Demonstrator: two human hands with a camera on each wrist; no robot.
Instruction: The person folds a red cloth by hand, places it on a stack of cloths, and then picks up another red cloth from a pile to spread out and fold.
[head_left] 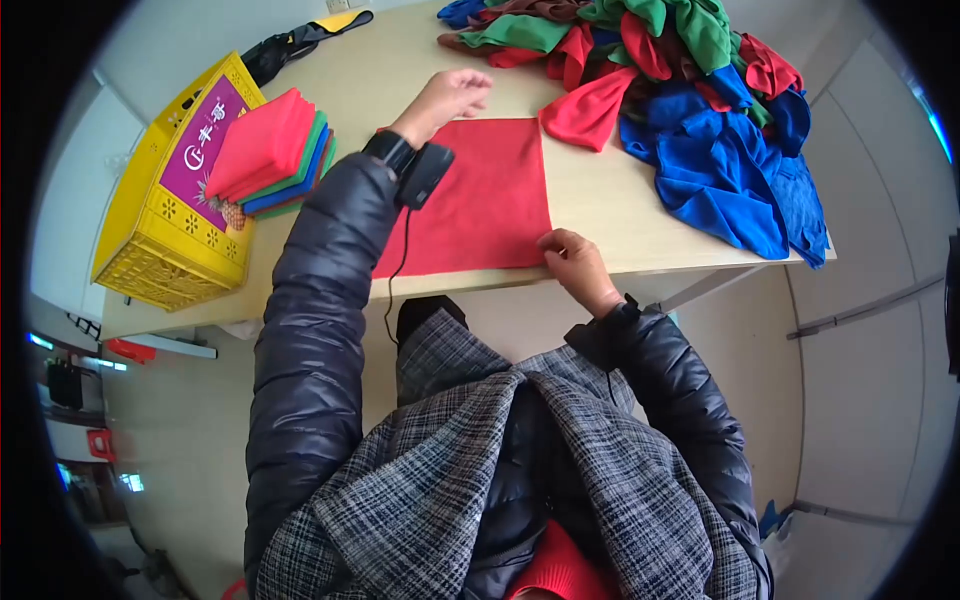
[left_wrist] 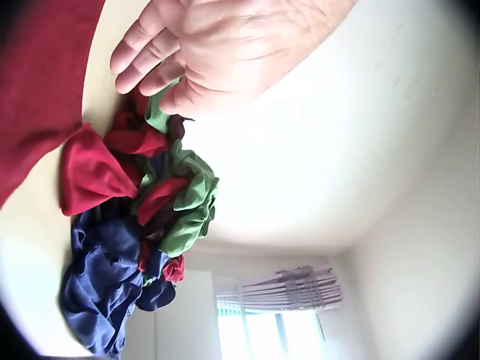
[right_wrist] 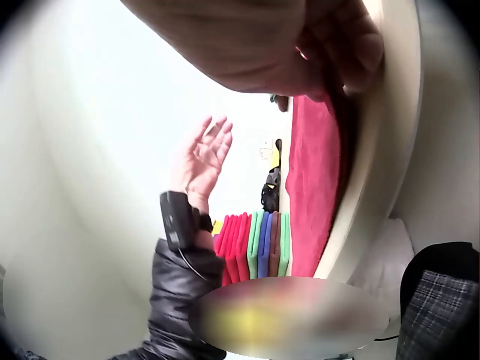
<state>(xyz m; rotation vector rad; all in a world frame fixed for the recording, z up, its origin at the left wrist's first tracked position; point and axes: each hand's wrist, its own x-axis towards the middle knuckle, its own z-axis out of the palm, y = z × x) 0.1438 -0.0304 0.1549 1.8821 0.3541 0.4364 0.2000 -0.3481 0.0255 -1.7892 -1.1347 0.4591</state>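
Note:
A red cloth [head_left: 480,200] lies spread flat at the table's front edge, its left part hidden behind the left forearm. Above its far left side hovers the left hand [head_left: 450,100], fingers loosely extended and holding nothing; the left wrist view shows its bare palm [left_wrist: 232,45]. At the near right corner, the right hand [head_left: 580,265] pinches the cloth's edge between thumb and curled fingers. From the right wrist view, those fingers [right_wrist: 352,45] sit right at the cloth [right_wrist: 311,172] beside the table edge.
On the left stands a yellow basket [head_left: 145,255], with a stack of folded red, green and blue cloths [head_left: 265,150] against it. A heap of crumpled cloths [head_left: 690,110] covers the back right. A black and yellow item [head_left: 290,45] lies at the back left.

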